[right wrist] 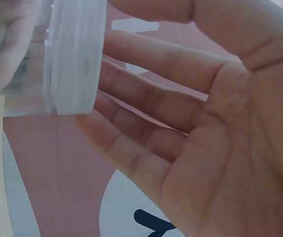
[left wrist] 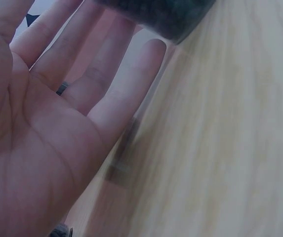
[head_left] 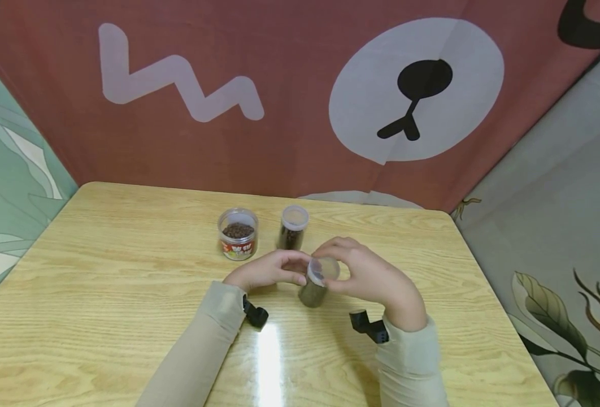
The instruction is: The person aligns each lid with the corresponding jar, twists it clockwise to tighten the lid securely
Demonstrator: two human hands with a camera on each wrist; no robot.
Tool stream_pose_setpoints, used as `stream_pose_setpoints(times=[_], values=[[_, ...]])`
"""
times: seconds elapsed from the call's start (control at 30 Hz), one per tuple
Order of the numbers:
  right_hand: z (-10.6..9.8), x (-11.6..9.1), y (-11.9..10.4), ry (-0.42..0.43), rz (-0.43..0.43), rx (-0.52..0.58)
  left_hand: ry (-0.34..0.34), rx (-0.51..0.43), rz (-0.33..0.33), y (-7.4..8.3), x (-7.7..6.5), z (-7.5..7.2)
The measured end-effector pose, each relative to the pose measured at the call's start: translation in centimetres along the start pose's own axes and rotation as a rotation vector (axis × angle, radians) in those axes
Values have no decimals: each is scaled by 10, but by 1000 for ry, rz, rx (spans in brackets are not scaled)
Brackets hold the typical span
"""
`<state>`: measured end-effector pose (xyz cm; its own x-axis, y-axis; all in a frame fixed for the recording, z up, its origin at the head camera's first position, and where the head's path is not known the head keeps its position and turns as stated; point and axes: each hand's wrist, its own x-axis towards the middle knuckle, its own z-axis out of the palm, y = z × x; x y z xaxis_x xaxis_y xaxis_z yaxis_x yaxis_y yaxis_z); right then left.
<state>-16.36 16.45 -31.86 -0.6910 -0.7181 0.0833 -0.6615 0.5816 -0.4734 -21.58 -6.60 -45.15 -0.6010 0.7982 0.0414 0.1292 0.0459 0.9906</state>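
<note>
My left hand [head_left: 266, 270] holds a small clear jar [head_left: 312, 294] with greenish contents, the thumb on its near side. The jar leans a little, and in the left wrist view its dark lower end [left wrist: 166, 19] is close over the table. My right hand [head_left: 368, 277] grips a translucent round lid [head_left: 332, 268] between thumb and fingers. In the head view the lid overlaps the jar's mouth. The right wrist view shows the lid's ridged side [right wrist: 77, 59] against the jar's clear wall, with the right fingertips at its edge.
Behind the hands stands a narrow lidded jar [head_left: 292, 234] with dark contents. To its left is a wider clear tub [head_left: 238, 249] with brown pieces and a red label. Both stand on the wooden table [head_left: 127, 294], with a printed red cloth [head_left: 290, 152] behind it.
</note>
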Motion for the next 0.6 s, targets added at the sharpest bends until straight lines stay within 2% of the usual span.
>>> stream_pose_setpoints(times=[0.3,0.6], values=[[0,1,0,0,51,-7,-6,-4,27,1,0,0],[2,2,-2,6,138,-8,4,12,3,1,1,1]])
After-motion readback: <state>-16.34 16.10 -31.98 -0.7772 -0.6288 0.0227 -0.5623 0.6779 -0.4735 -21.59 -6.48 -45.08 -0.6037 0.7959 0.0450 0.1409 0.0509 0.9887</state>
